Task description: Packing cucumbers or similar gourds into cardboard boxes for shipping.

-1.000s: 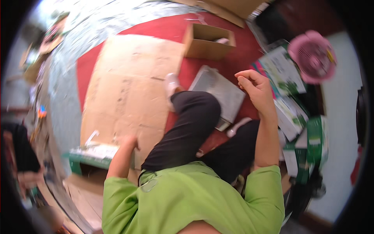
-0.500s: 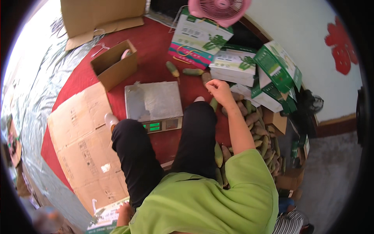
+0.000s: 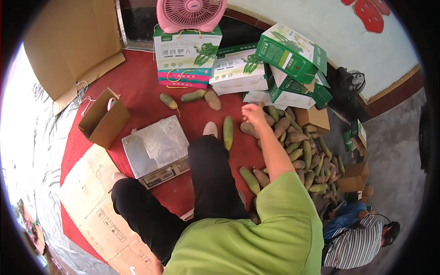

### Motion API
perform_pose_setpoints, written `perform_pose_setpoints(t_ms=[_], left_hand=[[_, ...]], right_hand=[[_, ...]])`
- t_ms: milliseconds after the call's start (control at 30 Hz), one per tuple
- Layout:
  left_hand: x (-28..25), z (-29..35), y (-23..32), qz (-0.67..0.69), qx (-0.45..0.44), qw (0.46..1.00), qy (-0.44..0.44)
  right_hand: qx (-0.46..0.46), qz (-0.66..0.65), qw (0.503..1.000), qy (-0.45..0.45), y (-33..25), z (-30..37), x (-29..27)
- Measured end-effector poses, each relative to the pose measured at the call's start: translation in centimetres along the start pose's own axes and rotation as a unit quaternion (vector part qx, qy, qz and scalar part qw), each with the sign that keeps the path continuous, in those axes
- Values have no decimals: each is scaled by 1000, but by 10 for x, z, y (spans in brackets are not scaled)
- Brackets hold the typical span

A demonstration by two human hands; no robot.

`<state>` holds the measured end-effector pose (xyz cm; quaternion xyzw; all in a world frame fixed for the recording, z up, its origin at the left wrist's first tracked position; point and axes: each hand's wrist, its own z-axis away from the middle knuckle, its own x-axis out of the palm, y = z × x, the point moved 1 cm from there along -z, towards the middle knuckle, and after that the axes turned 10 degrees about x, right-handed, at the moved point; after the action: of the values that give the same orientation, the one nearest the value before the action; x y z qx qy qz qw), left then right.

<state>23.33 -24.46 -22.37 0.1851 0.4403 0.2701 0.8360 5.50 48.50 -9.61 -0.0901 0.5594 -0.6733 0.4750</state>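
My right hand (image 3: 254, 115) is held out above the near edge of a heap of green and brownish radishes (image 3: 309, 153). Its fingers are curled in, and no radish shows in them. A brownish radish (image 3: 249, 129) lies just under it. On the red carpet, left of this hand, lie a long green radish (image 3: 228, 133), a brownish one (image 3: 212, 100) and two smaller green ones (image 3: 193, 95). Of my left hand (image 3: 158, 267) only a sliver shows at the lower edge, its fingers hidden. A flat-topped scale (image 3: 156, 145) stands between my feet.
A small open cardboard box (image 3: 106, 120) stands left of the scale, beside flattened cardboard (image 3: 107, 206). Green-and-white gift boxes (image 3: 238, 71) line the wall, a pink fan (image 3: 191, 13) on top of one. A person in a striped shirt (image 3: 353, 247) is at lower right.
The view has swung toward the right. My right hand has moved from the brownish radish to the heap. My left hand, earlier beside a green-and-white box, has nearly left view.
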Motion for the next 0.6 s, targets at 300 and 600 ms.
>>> perform_pose_setpoints(t_ms=[300, 600], left_hand=[[-90, -66, 167, 114, 213, 900, 362], [-110, -79, 397, -41, 439, 825, 353]], right_hand=[[0, -250, 957, 147, -32, -71, -130], [-32, -391, 912, 118, -97, -124, -162]])
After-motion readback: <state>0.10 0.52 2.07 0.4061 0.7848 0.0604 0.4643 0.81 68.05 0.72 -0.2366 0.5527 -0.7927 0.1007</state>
